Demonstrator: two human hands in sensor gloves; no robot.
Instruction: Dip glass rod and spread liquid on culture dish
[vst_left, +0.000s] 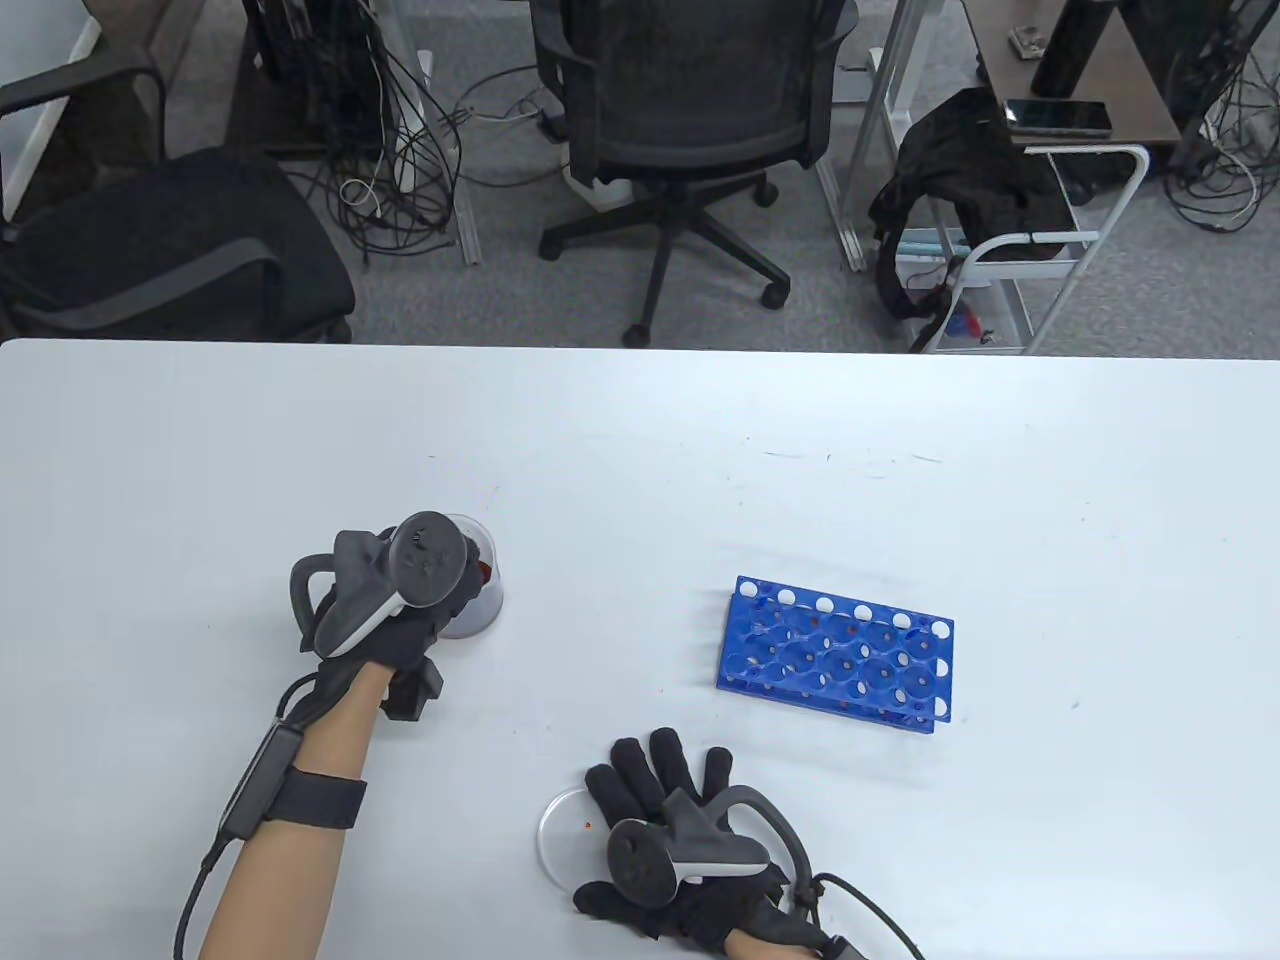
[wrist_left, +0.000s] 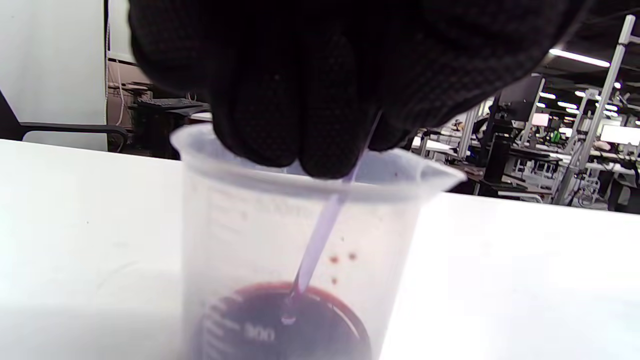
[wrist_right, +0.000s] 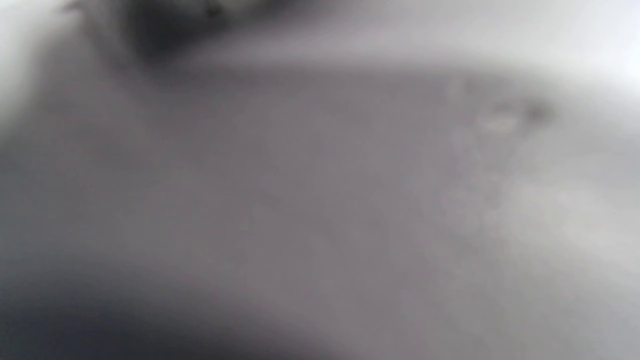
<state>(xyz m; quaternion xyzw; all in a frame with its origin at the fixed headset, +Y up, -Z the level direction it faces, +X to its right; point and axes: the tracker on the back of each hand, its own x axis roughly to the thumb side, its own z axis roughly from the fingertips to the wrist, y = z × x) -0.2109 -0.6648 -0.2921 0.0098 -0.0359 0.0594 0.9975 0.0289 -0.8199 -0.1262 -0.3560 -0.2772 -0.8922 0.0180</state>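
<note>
My left hand (vst_left: 440, 590) hovers over a clear plastic beaker (vst_left: 478, 600) at the table's left. In the left wrist view its fingers (wrist_left: 300, 100) pinch a thin glass rod (wrist_left: 320, 240) that slants down into the beaker (wrist_left: 240, 225). The rod's tip sits in dark red liquid (wrist_left: 280, 325) at the bottom. My right hand (vst_left: 660, 800) lies flat with fingers spread on the table, resting on the right part of a clear culture dish (vst_left: 562, 822) near the front edge. The right wrist view is a grey blur.
A blue test-tube rack (vst_left: 836, 654) with no tubes in it lies right of centre. Small red drops dot the beaker's inner wall (wrist_left: 342, 257) and the dish (vst_left: 586, 826). Office chairs and a cart stand beyond the table's far edge.
</note>
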